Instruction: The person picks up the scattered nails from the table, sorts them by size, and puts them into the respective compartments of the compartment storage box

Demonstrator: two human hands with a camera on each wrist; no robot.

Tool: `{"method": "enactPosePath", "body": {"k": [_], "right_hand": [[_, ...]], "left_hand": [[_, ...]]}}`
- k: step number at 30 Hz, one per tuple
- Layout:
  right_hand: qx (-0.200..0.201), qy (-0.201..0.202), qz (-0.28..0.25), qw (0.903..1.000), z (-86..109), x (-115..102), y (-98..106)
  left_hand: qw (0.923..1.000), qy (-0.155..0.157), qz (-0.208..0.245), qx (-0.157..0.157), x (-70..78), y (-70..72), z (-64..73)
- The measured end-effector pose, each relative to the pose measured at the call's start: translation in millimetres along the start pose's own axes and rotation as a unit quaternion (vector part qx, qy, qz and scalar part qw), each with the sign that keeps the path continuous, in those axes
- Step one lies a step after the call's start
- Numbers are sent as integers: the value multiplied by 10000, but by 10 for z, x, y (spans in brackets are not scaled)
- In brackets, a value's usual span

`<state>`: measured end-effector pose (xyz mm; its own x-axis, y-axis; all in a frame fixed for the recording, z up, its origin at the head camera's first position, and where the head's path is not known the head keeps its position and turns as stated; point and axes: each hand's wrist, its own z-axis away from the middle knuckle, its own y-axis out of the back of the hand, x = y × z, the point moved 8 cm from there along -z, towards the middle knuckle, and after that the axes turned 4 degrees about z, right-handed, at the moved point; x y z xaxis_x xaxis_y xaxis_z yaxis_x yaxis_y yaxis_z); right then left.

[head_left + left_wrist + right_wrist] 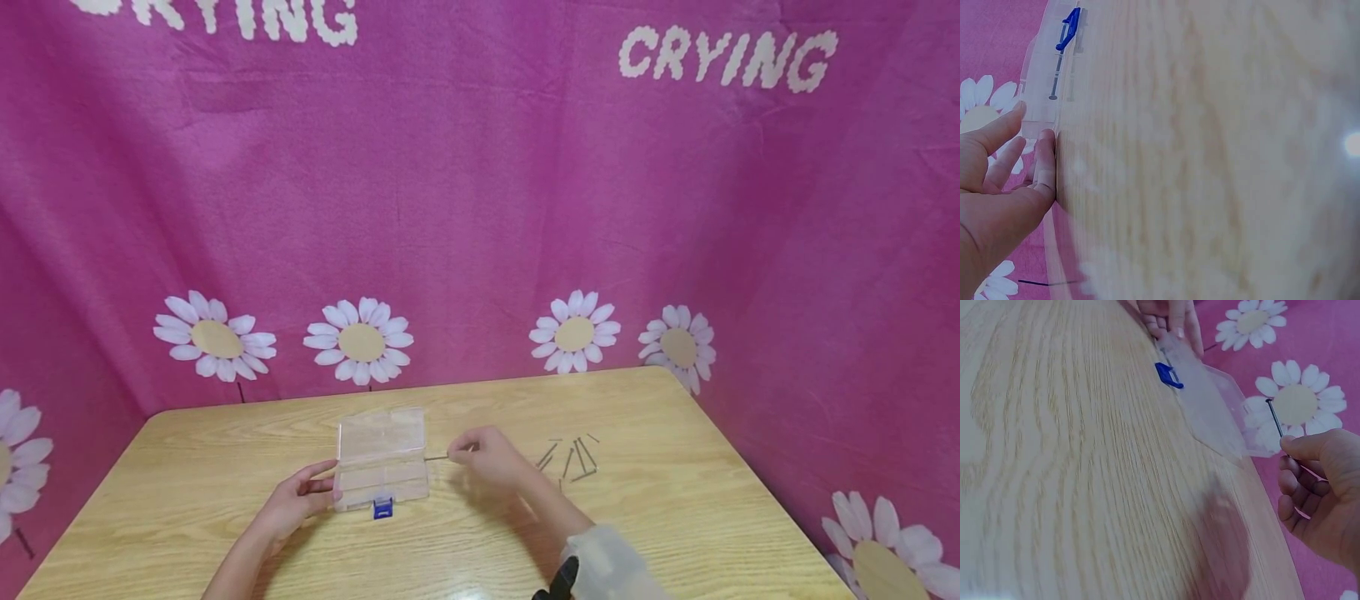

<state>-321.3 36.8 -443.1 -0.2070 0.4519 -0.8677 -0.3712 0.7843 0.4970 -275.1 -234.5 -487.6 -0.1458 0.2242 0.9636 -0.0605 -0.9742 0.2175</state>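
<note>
A clear plastic compartment box [382, 477] with a blue latch [383, 507] lies on the table, its lid [381, 435] folded back. My left hand [296, 502] holds the box's left end, thumb at the front corner and fingers along the side. In the left wrist view, a dark nail-like line [1055, 81] shows through the box wall below the latch. My right hand [487, 457] pinches a nail [1275, 417] between thumb and index finger. The nail's head points left, near the right edge of the box.
Several loose nails [568, 462] lie scattered on the wooden table [675, 500], right of my right hand. A pink cloth [480, 208] with daisies hangs behind the table and at both sides.
</note>
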Motion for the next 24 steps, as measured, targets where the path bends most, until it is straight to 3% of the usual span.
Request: {"method": "enactPosePath", "body": {"k": [5, 14, 24], "right_hand": [[24, 61, -8, 10000, -26, -70, -92], [85, 349, 653, 9972, -89, -168, -252], [236, 487, 631, 9965, -162, -265, -394]], "left_hand": [[10000, 26, 21, 31, -1, 3, -5], [10000, 33, 35, 30, -7, 4, -15], [10000, -30, 94, -6, 4, 4, 0]]}}
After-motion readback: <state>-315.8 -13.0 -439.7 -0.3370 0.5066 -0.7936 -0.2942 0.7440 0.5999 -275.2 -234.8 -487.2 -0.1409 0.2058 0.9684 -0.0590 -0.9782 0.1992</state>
